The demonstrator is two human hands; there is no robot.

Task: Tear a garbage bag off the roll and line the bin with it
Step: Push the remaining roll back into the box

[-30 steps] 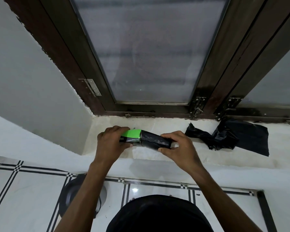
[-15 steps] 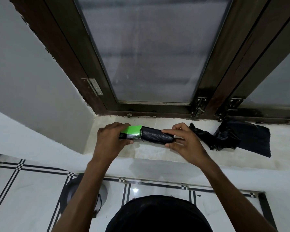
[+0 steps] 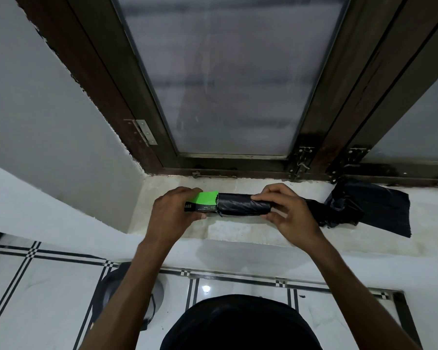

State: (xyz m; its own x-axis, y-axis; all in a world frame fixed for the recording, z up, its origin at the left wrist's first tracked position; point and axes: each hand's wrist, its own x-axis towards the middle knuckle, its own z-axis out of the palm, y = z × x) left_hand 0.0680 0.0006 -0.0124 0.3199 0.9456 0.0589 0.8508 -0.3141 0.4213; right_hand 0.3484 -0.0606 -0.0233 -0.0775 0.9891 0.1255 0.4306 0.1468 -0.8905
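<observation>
Left hand (image 3: 173,215) gripping green-labelled end of garbage bag roll (image 3: 240,204), right hand (image 3: 290,214) pinching opposite end, roll horizontal above window sill (image 3: 238,229), loose black bag (image 3: 364,207) lying right

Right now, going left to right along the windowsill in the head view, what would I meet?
Left hand → green label → black bag roll → right hand → loose black bag.

Roll (image 3: 243,204): glossy crinkled black plastic; sleeve (image 3: 204,201): matt green paper; sill (image 3: 238,231): rough stone.
</observation>
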